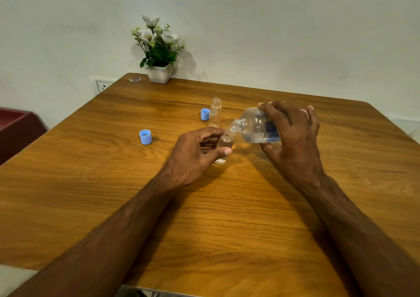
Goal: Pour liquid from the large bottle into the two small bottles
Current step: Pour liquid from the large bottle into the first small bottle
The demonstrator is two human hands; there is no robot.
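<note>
At far left of the frame, a dark red box-like piece point(16, 126) past the counter's edge, and a white wall socket point(102, 85) just above it toward the upper left. Across most of the frame, a wooden counter point(159, 217) with a visible grain. Left of centre on it, a blue cap point(145, 137) lying with its open side up, well apart from everything else. In the upper middle, at the counter's far edge against the wall, a white pot of white flowers and green leaves point(159, 51), with a small unclear scrap beside it. Right of that and lower, a second blue cap point(205, 114) standing just beside an uncapped small bottle point(215, 112), clear, upright, seemingly empty. At centre, the left hand point(193, 155), thumb and fingers point(223, 152) curled round the other small bottle point(225, 145), gripped at mid-body, tilted slightly with its open neck leaning right, base on or near the counter, a little clear liquid at the bottom. Just right of centre, the large bottle point(256, 126), clear with a blue-and-white label, tipped nearly horizontal, its open mouth pointing left and meeting the neck of the held small bottle. Further right, the right hand point(293, 137) clasped over the large bottle's body from above, fingers spread across the top, thumb underneath. In the lower frame, both bare forearms reaching in from the bottom corners.
</note>
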